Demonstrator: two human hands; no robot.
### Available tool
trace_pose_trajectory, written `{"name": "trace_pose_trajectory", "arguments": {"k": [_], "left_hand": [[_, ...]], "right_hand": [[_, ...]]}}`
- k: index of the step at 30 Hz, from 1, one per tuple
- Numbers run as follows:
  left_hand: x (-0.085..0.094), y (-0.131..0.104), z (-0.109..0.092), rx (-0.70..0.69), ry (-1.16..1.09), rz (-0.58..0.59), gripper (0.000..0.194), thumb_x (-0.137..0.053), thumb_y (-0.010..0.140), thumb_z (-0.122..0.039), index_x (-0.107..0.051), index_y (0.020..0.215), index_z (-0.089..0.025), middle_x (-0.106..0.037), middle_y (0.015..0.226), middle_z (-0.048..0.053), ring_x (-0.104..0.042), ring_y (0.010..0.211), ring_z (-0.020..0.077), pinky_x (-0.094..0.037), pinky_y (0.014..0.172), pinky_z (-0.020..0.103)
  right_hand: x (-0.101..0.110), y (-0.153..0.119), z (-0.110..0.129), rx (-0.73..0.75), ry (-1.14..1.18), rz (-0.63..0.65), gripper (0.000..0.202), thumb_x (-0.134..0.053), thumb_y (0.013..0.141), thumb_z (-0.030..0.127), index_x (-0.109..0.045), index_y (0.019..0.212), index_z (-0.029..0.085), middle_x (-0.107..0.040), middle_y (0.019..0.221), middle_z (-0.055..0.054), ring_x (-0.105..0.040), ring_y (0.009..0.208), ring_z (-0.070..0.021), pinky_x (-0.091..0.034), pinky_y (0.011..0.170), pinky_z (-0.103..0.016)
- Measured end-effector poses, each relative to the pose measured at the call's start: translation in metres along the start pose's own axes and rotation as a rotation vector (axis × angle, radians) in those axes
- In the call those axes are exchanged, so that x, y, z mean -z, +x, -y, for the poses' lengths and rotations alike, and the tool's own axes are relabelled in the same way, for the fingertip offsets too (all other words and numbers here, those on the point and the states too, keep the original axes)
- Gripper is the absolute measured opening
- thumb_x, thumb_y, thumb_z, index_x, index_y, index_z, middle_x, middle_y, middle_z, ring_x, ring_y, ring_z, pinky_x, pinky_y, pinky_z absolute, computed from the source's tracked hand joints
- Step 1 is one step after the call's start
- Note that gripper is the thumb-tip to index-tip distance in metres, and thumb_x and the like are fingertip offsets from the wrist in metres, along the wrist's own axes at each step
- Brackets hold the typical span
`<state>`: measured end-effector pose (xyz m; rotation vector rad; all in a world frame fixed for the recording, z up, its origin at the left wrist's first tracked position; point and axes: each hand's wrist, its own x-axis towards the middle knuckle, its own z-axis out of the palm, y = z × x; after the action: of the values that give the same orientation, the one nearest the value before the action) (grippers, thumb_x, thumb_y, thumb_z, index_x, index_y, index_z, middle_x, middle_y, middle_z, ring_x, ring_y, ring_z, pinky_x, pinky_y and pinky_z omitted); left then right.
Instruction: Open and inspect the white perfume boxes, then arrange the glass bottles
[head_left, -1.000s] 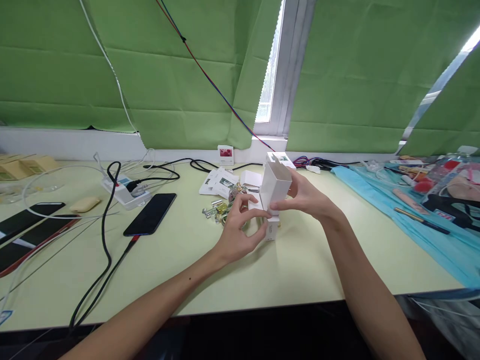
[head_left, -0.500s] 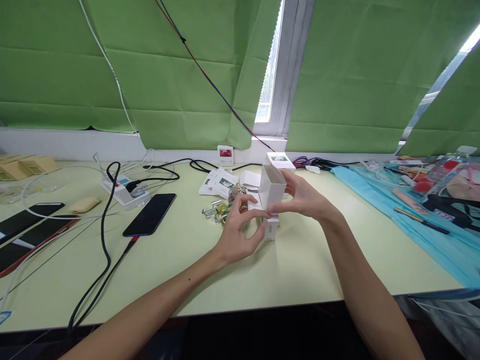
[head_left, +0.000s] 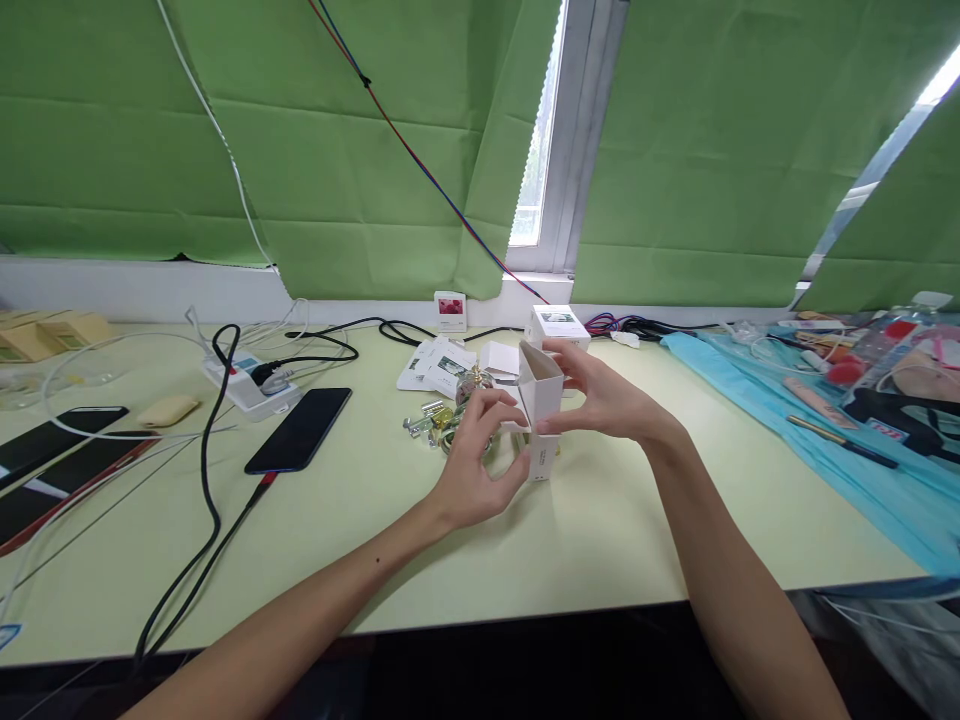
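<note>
In the head view my right hand grips the upper part of a small white cardboard box, thumb on the near side and fingers behind. Below it the box's lower part, with small print, stands on the table. Closed round the left side of the same box is my left hand, its thumb and fingertips at the middle where the two parts meet. What lies inside the box is hidden. Just left of the hands sit shiny metal pieces and a clear, gold-topped ornament.
Printed white cards lie behind the hands, with a white box at the back. On the left are a black phone, a power strip and loose cables. A blue cloth bearing several items covers the right side.
The upper white box part has shifted slightly down and left and turned a little, in line with the lower part. My right hand has followed it; my left hand has barely moved.
</note>
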<state>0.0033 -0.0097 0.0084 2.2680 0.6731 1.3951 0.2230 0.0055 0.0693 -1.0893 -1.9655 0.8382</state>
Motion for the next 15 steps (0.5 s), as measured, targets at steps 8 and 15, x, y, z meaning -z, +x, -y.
{"name": "trace_pose_trajectory", "arguments": {"k": [8, 15], "left_hand": [[-0.0039, -0.0026, 0.0079, 0.032, -0.051, -0.01, 0.068, -0.066, 0.088, -0.022, -0.033, 0.146, -0.032, -0.049, 0.126, 0.008, -0.051, 0.116, 0.0221, -0.049, 0.101, 0.041], [-0.0001, -0.0015, 0.0064, 0.035, 0.028, 0.046, 0.077, -0.063, 0.09, -0.022, -0.026, 0.156, -0.039, -0.048, 0.123, 0.007, -0.049, 0.11, 0.0211, -0.049, 0.097, 0.042]], "right_hand": [[-0.0017, -0.0012, 0.002, -0.026, -0.036, 0.028, 0.096, -0.09, 0.065, 0.04, -0.04, 0.147, 0.032, -0.058, 0.135, -0.01, -0.057, 0.126, -0.0323, -0.047, 0.109, -0.055], [-0.0011, -0.0017, 0.0075, -0.004, -0.018, 0.055, 0.1, -0.09, 0.065, 0.041, -0.037, 0.149, 0.034, -0.058, 0.133, -0.009, -0.058, 0.122, -0.0311, -0.049, 0.105, -0.053]]}}
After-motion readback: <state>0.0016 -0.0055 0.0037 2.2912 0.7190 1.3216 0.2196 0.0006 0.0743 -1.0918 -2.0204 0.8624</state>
